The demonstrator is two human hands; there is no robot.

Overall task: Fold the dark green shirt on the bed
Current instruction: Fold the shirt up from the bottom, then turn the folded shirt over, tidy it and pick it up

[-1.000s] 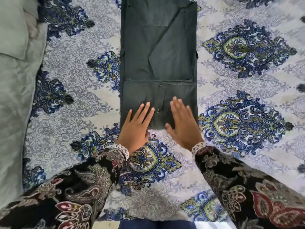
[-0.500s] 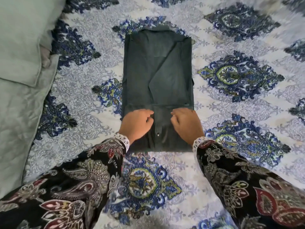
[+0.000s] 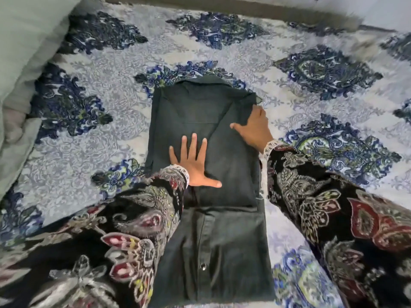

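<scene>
Home bedroom. Bed covered by patterned bedspread (image 3: 289,90), blue floral medallions on pale ground, spreading all round fingers (image 3: 193,143). Grey-green pillow (image 3: 24,45) well left of fingers. Wall (image 3: 387,12) beyond fingertips, past bed edge.

Beyond the left hand (image 3: 193,162), pressed flat on the dark green shirt (image 3: 200,112), the cloth lies open as far as the collar. The right hand (image 3: 255,127) occupies the shirt's right edge; bare bedspread (image 3: 289,103) stretches to its right. Far left of the left hand, a grey-green pillow (image 3: 24,52) walls off that side.
</scene>
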